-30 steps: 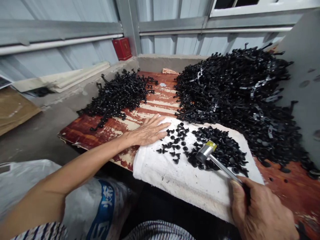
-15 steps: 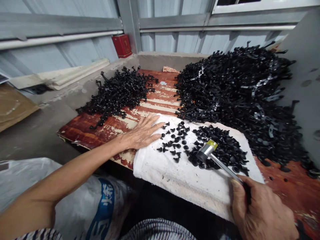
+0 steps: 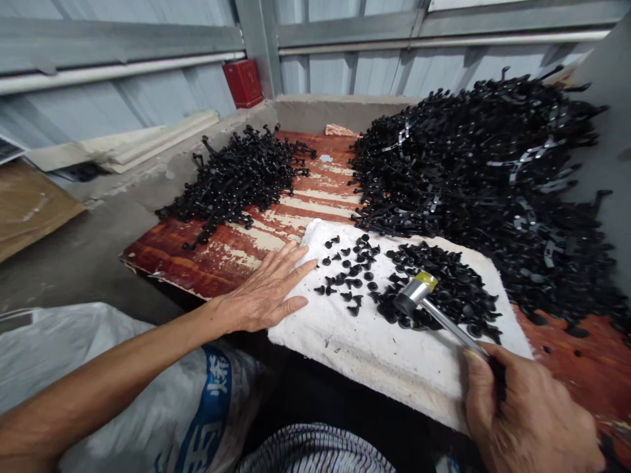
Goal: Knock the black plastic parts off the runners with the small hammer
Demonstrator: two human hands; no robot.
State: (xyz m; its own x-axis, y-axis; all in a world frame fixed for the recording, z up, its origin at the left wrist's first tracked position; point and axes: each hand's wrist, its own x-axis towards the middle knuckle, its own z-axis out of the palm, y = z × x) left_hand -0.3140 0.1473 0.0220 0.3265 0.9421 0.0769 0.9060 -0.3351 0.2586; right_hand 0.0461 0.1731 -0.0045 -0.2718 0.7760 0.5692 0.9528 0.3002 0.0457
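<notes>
My left hand [image 3: 269, 287] is spread flat with its fingers apart, grasping nothing, at the left edge of a white cloth [image 3: 365, 351] that lies on the red, worn desk [image 3: 160, 256]; whether the palm presses down or hovers just above, I cannot tell. My right hand [image 3: 535, 404] is closed around the dark grip of a hammer [image 3: 440, 316], low over the near right part of the cloth. The hammer's shaft slants up and to the left, and its silver head, yellow at the far end and black at the near one, sits in front of the pile of small black pieces [image 3: 456, 282]; I cannot see whether it touches them. To the left of that pile, nearer my left fingertips, loose black pieces [image 3: 369, 276] are scattered across the cloth, apart from my fingers. Beyond the cloth, a smaller heap of long black parts [image 3: 241, 174] covers the back left of the desk, and a much larger heap of black parts [image 3: 473, 151] rises at the back right, with a strip of scraped, bare surface between the two. A red box [image 3: 243, 83] stands in the far corner, and a white bag [image 3: 162, 414] with a blue band lies below my left forearm.
</notes>
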